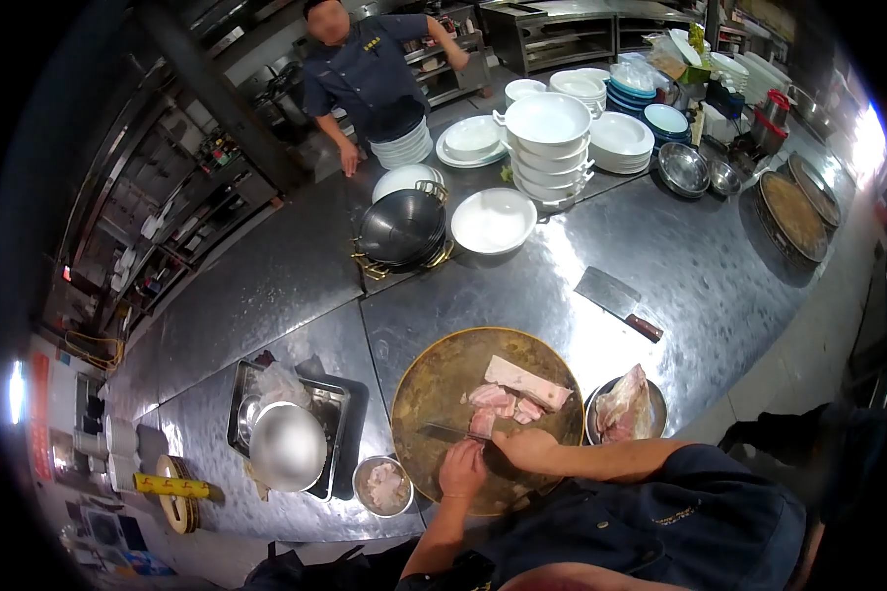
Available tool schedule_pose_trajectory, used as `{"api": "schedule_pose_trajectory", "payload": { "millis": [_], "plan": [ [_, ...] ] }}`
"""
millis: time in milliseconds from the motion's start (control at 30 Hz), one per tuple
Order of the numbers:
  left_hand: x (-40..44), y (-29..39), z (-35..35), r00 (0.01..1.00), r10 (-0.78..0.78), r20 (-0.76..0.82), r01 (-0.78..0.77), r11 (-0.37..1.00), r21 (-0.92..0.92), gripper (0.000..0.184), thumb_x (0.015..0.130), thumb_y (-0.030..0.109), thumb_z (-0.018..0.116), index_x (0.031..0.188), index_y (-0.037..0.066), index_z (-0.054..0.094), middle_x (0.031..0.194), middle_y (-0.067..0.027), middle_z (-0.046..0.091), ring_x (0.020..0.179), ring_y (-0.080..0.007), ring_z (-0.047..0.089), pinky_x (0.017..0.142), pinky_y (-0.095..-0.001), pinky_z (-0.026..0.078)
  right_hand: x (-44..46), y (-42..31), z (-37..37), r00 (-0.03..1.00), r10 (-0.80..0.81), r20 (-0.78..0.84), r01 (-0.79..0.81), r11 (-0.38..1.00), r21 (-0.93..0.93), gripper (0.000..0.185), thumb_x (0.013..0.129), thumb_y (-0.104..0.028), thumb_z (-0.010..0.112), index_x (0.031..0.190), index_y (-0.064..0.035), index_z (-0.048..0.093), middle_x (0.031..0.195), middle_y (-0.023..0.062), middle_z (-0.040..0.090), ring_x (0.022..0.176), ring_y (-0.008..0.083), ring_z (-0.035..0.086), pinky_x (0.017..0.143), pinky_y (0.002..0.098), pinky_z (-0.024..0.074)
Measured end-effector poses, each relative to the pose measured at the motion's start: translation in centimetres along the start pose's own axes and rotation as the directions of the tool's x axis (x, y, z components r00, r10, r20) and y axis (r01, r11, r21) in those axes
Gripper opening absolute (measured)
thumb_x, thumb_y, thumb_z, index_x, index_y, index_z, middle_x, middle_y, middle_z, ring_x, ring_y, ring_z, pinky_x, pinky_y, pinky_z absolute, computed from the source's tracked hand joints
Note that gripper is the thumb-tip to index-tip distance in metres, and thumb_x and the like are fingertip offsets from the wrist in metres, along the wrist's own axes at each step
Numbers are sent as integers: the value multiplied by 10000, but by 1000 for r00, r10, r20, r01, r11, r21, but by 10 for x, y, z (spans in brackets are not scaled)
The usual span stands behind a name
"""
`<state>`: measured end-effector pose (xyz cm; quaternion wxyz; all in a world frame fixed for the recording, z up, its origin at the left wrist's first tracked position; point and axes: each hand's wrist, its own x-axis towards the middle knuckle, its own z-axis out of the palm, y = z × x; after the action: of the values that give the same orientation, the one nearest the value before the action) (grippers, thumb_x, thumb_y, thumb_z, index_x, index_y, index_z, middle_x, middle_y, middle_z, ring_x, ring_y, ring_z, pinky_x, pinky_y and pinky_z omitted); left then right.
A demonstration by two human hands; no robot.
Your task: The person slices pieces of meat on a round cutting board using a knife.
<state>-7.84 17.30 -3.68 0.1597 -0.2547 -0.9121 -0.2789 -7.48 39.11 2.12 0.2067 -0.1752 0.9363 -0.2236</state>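
Observation:
A round, worn chopping board (429, 379) lies on the steel table in front of me. My right hand (524, 450) is closed around the handle end of a knife (445, 430), its blade reaching left across the board. My left hand (461, 471) is close beside it, fingers bent together at the near side of the blade; what they pinch is hidden. Just beyond the blade is a strip of pale pink meat (482, 422). Several cut meat pieces (493, 397) and a long slab of meat (528, 382) with a pale surface lie farther up the board.
Right of the board are a bowl of meat (625, 409) and a cleaver (616, 300). Left are a small bowl of meat (383, 487) and a tray (337, 394) with metal bowls. Stacked white dishes (547, 148) and black woks (401, 229) stand beyond; a co-worker (373, 79) stands across.

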Motion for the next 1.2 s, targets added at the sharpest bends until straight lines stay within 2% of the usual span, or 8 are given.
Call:
{"api": "schedule_pose_trajectory", "payload": {
  "millis": [167,367,433,567,633,667,733,1200],
  "plan": [
    [1,-2,-4,999,42,5,-42,999,-18,165,878,51,738,1037,91,756,1092,-87,742,1039,-306,724,915,-402,602,0,0,0,1000,-10,-12,10,1000,-17,207,1020,-173,519,1193,-60,534,946,247,760,824,415,780,664,524,614],
    [4,-15,-6,995,82,55,-78,994,-83,185,869,33,739,1047,80,749,1088,-108,755,1034,-332,730,928,-421,601,1,-1,-1,997,32,66,-33,999,4,242,1042,-178,505,1251,-62,540,974,278,751,908,450,773,721,562,611],
    [2,-16,-5,995,85,60,-80,993,-92,186,884,40,726,1065,74,748,1100,-105,749,1039,-328,724,934,-409,601,1,2,8,999,19,-29,-20,999,-43,235,1010,-194,548,1212,-74,535,904,221,766,795,410,777,637,536,606],
    [0,-17,-5,998,22,54,-17,995,-94,159,899,57,732,1056,72,750,1095,-114,754,1026,-334,724,921,-420,598,-8,18,21,996,-55,-69,54,998,-16,237,1022,-219,555,1210,-75,539,901,214,767,777,432,767,640,547,604],
    [4,-16,-7,999,7,43,-3,994,-106,148,904,64,735,1051,74,752,1089,-114,754,1022,-335,724,916,-422,598,-20,22,20,961,-89,-262,105,993,45,227,1035,-239,553,1194,-77,547,881,226,760,777,444,759,643,561,595],
    [4,-14,-8,999,-13,38,17,993,-115,139,907,71,738,1044,78,755,1086,-112,754,1021,-335,722,914,-421,597,-20,22,20,961,-87,-262,102,994,44,227,1035,-239,553,1194,-77,547,881,226,760,777,444,759,643,561,595],
    [4,-14,-7,999,-32,33,36,991,-128,130,909,78,741,1038,81,758,1083,-110,754,1019,-335,721,912,-421,596,-20,22,12,998,23,-56,-21,999,35,220,1046,-253,543,1183,-82,556,861,243,750,793,448,756,649,577,581],
    [9,-11,-10,996,-80,41,84,991,-105,108,916,91,744,1022,84,761,1094,-84,755,998,-319,719,889,-403,589,-16,19,10,998,55,1,-55,995,78,241,1046,-257,536,1177,-56,559,848,247,751,777,464,747,678,593,572]
  ]
}}
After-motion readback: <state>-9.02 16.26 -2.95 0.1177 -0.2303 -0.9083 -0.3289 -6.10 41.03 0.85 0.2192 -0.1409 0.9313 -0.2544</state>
